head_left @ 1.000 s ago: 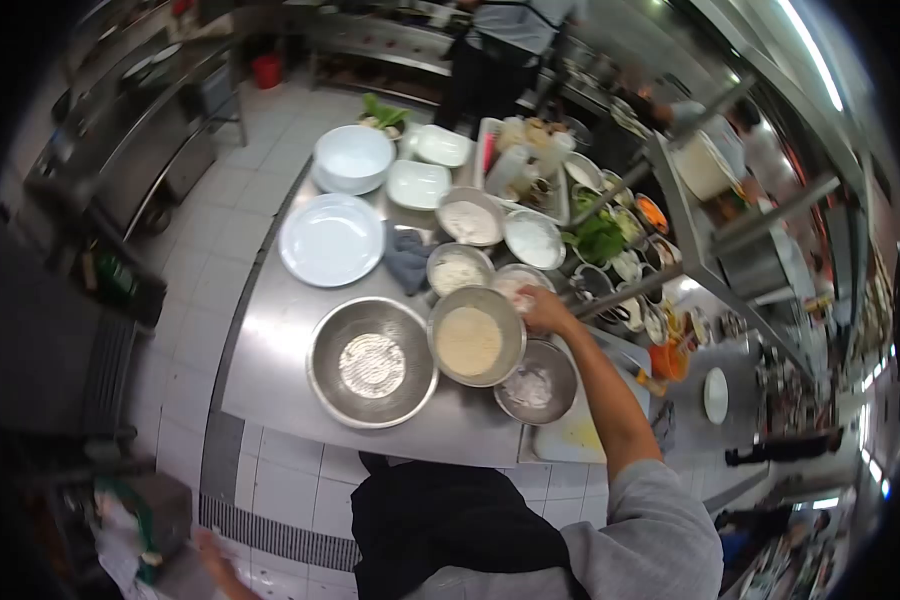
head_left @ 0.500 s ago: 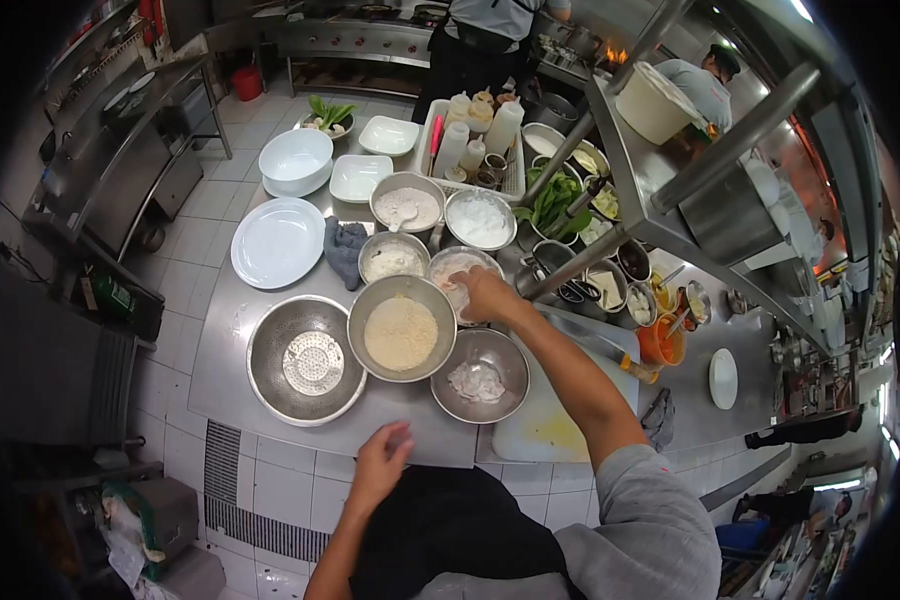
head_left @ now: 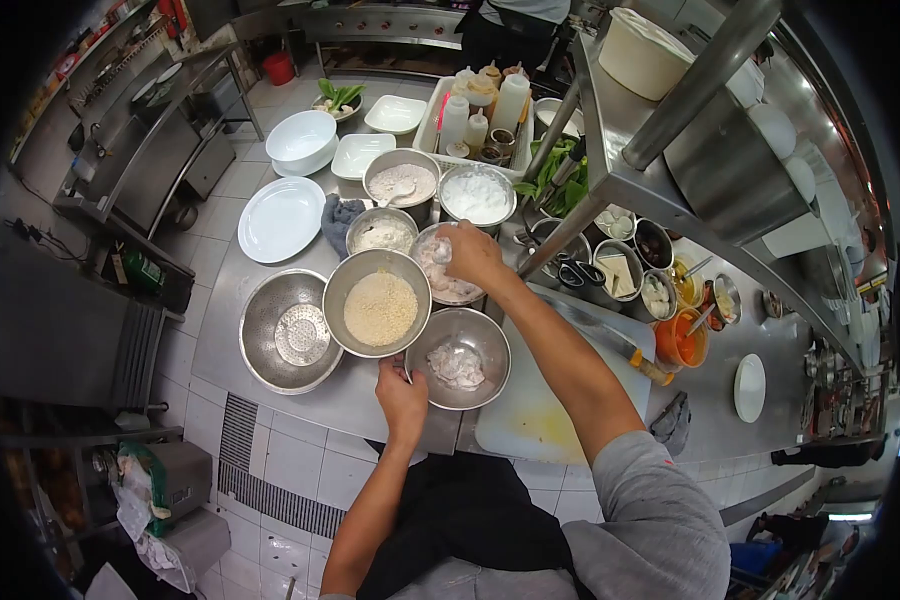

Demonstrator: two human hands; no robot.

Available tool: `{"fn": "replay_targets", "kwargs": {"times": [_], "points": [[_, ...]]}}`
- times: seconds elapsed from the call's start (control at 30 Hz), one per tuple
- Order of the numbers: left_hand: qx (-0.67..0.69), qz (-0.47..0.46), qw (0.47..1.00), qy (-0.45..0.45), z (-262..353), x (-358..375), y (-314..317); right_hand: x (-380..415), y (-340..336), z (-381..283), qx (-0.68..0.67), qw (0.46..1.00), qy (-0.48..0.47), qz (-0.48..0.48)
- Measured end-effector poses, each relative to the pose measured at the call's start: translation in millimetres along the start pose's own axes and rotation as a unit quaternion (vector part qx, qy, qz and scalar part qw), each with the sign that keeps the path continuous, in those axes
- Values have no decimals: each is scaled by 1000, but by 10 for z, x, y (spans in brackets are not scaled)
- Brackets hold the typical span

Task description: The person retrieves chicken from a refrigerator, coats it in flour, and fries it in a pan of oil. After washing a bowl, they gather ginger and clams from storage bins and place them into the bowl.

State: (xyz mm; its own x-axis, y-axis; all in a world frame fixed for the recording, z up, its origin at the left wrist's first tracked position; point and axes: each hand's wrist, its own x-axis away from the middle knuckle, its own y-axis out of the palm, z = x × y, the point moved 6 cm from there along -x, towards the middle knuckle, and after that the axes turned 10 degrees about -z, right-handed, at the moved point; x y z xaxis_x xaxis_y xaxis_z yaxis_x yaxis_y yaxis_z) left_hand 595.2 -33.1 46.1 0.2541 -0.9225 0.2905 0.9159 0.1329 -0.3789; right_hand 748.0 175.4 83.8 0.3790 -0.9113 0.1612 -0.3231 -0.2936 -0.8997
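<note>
**Right hand picks from the far bowl, left hand steadies at the near edge**

Your right hand (head_left: 473,256) is over the bowl of pale pieces (head_left: 440,283), which stands at 1 o'clock from the bowl of crumbs (head_left: 378,303). The fingers (head_left: 448,250) are closed together around something small and whitish; it looks like one piece from that bowl, but it is too small to say for sure. I judge that you are in the picking step: you take a piece out before it goes to a coating.

Your left hand (head_left: 400,388) lies at the near rim of the crumb bowl, at its 6 o'clock, just beside the bowl of floured pieces (head_left: 458,345). The fingers are curled and seem to touch the rim or the surface (head_left: 270,410) under it; I cannot tell if they really grip. It reads as a steadying hand.

Where things are: the crumb bowl is in the middle, and the colander bowl (head_left: 290,332) touches it at 9 o'clock. The floured bowl sits at 4 o'clock from the crumbs. Behind them, at 12 o'clock, stand three bowls with white powders (head_left: 402,183), and a grey cloth (head_left: 338,217) lies beside them. A cutting board (head_left: 540,415) lies at 3 o'clock of the floured bowl.

For the next move, in my judgement, lift the piece clear of the rim before you carry it, because the bowls stand tight together and overlap. Keep the left hand low so the crumb bowl does not slide or tip.
</note>
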Motion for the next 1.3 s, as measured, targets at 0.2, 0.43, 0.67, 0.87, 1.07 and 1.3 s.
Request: {"fn": "replay_targets", "kwargs": {"times": [0.2,0.43,0.67,0.87,1.07,1.3], "points": [[157,-82,981,-75,-191,84,108,-85,253,114,12,991,-8,-134],[221,-174,958,-56,-82,375,-13,-41,258,98,-5,1000,-3,-28],[284,-201,935,-63,-20,727,-523,77,274,-121,25,995,3,-95],[304,-134,943,-5,-178,644,-1396,30,380,-105,43,998,34,-37],[338,-61,939,22,-467,437,-2670,125,78,-14,35,985,88,142],[254,-24,963,91,-1044,-286,-3990,257,-126,351,-170,912,288,238]]}}
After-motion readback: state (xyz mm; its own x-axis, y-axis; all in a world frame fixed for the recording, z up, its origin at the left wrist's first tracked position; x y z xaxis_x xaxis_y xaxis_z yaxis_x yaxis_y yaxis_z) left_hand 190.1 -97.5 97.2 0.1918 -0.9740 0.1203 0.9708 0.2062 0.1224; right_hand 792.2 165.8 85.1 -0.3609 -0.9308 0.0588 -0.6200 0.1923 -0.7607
